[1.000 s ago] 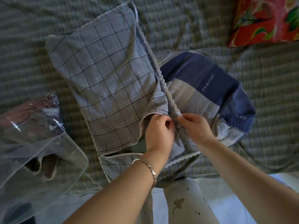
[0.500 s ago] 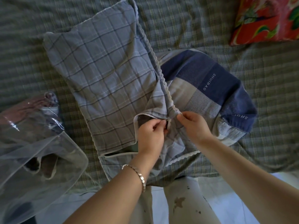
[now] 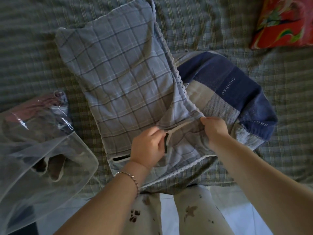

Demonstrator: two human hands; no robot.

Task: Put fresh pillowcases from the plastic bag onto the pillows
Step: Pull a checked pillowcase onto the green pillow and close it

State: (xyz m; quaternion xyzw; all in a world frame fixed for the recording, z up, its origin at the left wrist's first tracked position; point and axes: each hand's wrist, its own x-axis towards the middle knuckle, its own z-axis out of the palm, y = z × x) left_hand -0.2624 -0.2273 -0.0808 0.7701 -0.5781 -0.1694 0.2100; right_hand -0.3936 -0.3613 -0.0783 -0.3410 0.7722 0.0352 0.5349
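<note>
fabric of the plaid pillowcase [image 3: 118, 73] is pinched by the left hand [image 3: 147, 147] and right hand [image 3: 214, 128].

Pillowcase [image 3: 118, 78]: grey-blue, checked with dark and pale lines, white scalloped trim. Pillow [image 3: 237, 82]: navy and beige blocks, white dotted mesh panels, white lettering. Bed sheet [image 3: 279, 92]: fine grey-green plaid. Cushion [image 3: 286, 22]: red with green and yellow floral print. Plastic bag [image 3: 50, 167]: clear, white-edged. Trousers [image 3: 194, 209]: pale, dark brown motifs. Bracelet [image 3: 130, 177]: silver.

A grey-green checked bedsheet [image 3: 220, 22] covers the bed. On it, at the far right, lies a red cushion with a green and yellow floral print [image 3: 284, 21]. Pale floor tiles [image 3: 167, 216] show below the bed's near edge.
</note>
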